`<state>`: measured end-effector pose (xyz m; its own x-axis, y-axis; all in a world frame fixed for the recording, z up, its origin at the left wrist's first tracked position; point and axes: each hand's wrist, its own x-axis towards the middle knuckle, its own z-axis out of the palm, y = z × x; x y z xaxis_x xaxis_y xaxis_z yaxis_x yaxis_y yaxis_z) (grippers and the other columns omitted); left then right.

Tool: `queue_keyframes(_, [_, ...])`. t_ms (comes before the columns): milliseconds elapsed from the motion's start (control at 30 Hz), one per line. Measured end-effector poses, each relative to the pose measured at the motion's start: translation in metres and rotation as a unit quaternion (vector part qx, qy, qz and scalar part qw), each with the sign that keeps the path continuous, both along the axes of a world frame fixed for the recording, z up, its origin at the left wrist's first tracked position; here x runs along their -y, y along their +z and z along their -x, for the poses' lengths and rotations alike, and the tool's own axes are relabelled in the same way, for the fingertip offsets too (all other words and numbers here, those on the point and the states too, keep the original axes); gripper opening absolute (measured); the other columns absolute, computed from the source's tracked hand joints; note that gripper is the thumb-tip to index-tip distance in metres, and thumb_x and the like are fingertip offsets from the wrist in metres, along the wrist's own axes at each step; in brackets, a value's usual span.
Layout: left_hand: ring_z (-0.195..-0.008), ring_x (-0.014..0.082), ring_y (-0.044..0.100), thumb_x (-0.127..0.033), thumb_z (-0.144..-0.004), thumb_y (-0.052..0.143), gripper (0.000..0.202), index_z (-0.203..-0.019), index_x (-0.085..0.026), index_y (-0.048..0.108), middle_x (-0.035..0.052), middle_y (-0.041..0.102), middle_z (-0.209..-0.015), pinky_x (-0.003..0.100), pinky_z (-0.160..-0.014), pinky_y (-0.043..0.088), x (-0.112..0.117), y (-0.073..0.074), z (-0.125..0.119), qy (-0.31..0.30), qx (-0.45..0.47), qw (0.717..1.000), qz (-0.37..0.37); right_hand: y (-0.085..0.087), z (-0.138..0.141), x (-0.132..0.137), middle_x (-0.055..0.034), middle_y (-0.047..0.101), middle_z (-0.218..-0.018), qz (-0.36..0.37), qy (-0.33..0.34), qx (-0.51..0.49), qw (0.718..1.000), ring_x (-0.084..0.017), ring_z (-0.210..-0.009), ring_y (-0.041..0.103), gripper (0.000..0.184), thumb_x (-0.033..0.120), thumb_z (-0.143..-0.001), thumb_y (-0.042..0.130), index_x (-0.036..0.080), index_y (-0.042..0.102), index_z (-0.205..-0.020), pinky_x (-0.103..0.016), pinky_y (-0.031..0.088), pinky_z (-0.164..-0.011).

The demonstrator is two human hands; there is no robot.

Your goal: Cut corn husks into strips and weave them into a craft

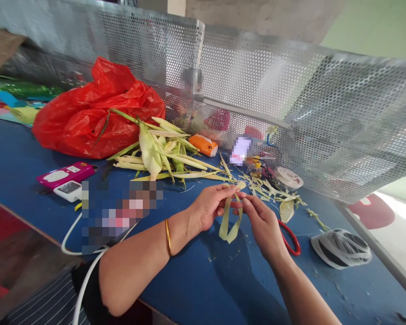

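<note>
Looking straight at a pale green husk strip (227,235), curved into a hanging loop between the two hands, above the blue table (189,284). Pinched up top between thumb and fingers of the left hand (214,205), and gripped just beside by the fingertips of the right hand (263,222). Held high, probably to let the loop hang free and to keep fine control of the ends. Can't tell the exact crossing of those ends, hidden among the fingers.

Out past the right wrist now, to a red handle (294,234), perhaps of scissors, partly covered by the hand and likely parked there for easy reach. Beyond the hands, over to husk scraps (259,187), strewn near a white roll (288,177), perhaps pushed aside for elbow room. Leftward to a husk pile (150,151), heaped by a red plastic bag (98,122), likely kept near for handy picking. Behind, spotting an orange packet (203,145) before a perforated metal screen (257,76), perhaps out of the way. Far left, catching a purple box (66,175); far right, a film-wrapped bundle (341,248), well apart from the scraps.
</note>
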<state>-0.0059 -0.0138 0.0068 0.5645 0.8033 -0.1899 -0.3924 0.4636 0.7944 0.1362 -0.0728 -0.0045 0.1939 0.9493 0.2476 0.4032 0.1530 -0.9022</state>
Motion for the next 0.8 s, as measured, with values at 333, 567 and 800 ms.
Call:
queue_keyframes(333, [-0.061,0.0086,0.065,-0.019,-0.082,0.066,0.010,-0.075,-0.013,0.065,0.0082,0.072,-0.086,0.017,-0.038,0.021,0.002,0.003,-0.001,0.062,-0.026,0.998,-0.003,0.005,-0.013,0.003,0.0058,0.049,-0.054,0.055,-0.009,0.064,0.996,-0.013,-0.047,0.046,0.044,0.054,-0.084,0.059,0.018,0.065,-0.109,-0.026,0.035,-0.047])
queue_keyframes(567, [-0.057,0.0094,0.065,-0.022,-0.082,0.065,0.011,-0.074,-0.014,0.061,0.0073,0.073,-0.083,0.018,-0.037,0.023,0.005,0.003,-0.002,0.034,-0.085,0.994,-0.065,0.010,-0.015,0.007,-0.0078,0.070,-0.094,-0.110,-0.159,0.228,0.954,-0.022,-0.083,0.064,0.039,0.051,-0.089,0.053,0.020,0.070,-0.105,-0.034,0.048,-0.072])
queue_keyframes(800, [-0.053,0.0110,0.064,-0.023,-0.079,0.061,0.013,-0.069,-0.015,0.064,0.0037,0.071,-0.076,0.018,-0.039,0.035,0.018,-0.005,-0.007,-0.154,-0.180,0.947,-0.218,0.017,-0.012,0.009,-0.0043,0.066,-0.065,-0.042,-0.059,0.265,0.962,-0.021,-0.071,0.060,0.058,0.059,-0.093,0.040,0.023,0.063,-0.054,-0.039,0.042,-0.080])
